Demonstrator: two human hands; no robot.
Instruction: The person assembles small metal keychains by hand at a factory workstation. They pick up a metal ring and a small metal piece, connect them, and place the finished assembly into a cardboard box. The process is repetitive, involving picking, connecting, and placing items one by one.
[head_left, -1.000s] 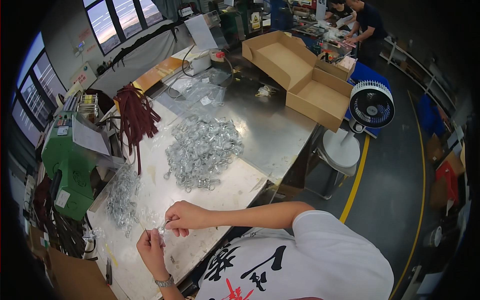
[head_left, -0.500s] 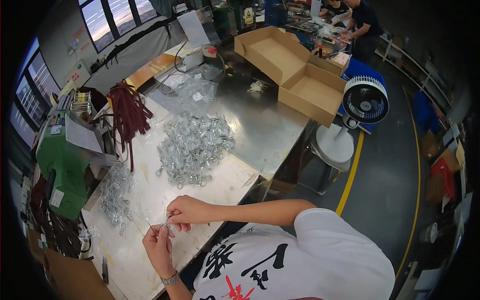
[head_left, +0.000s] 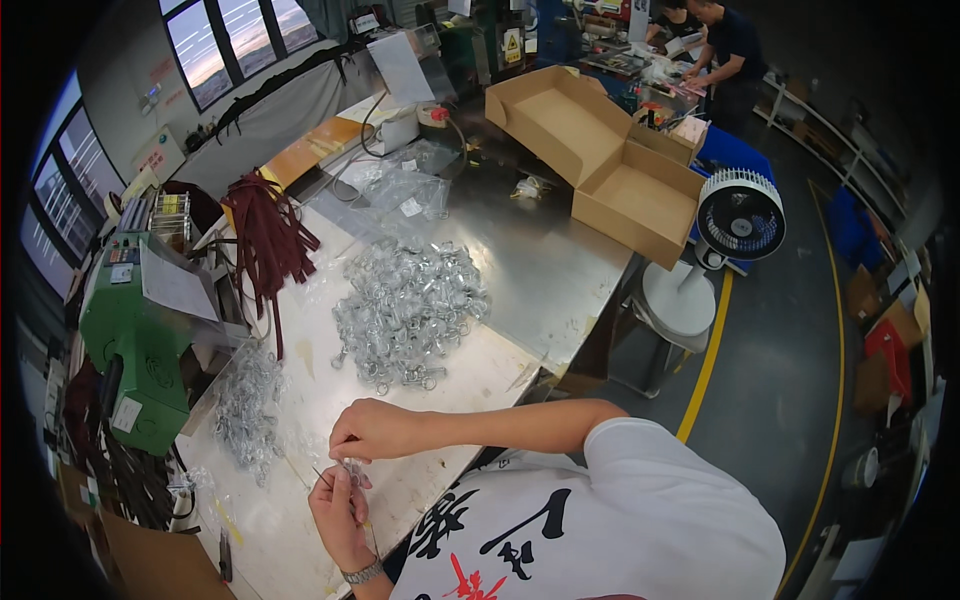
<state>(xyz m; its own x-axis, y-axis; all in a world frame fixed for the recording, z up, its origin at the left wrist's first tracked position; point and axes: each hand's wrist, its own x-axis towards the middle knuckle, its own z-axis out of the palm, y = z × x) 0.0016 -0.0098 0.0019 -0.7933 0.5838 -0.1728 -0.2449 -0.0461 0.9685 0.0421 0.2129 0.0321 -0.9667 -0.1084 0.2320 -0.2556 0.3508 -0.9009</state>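
Both hands meet over the white worktop's near edge. My left hand [head_left: 340,515], with a metal watch band on its wrist, is closed around a thin pointed metal tool [head_left: 322,477] whose exact kind I cannot make out. A small silvery metal piece [head_left: 354,468] shows between the hands, partly covered by fingers. My right hand [head_left: 385,430] pinches at it from above, fingertips pressed together and bent down. Beyond the hands lies a large heap of silvery metal clasps with rings [head_left: 405,310]. To the left is a smaller heap of silvery metal parts [head_left: 248,415].
Dark red straps [head_left: 268,235] lie at the back left, beside a green machine [head_left: 140,335]. Clear plastic bags [head_left: 405,190] and an open cardboard box [head_left: 640,205] are farther back. A fan [head_left: 740,215] stands right of the table. Two people work in the far background.
The view has shifted slightly, so the table's contents sit a little lower and to the right. My right hand has tipped downward over the small metal piece, and my left hand has turned slightly.
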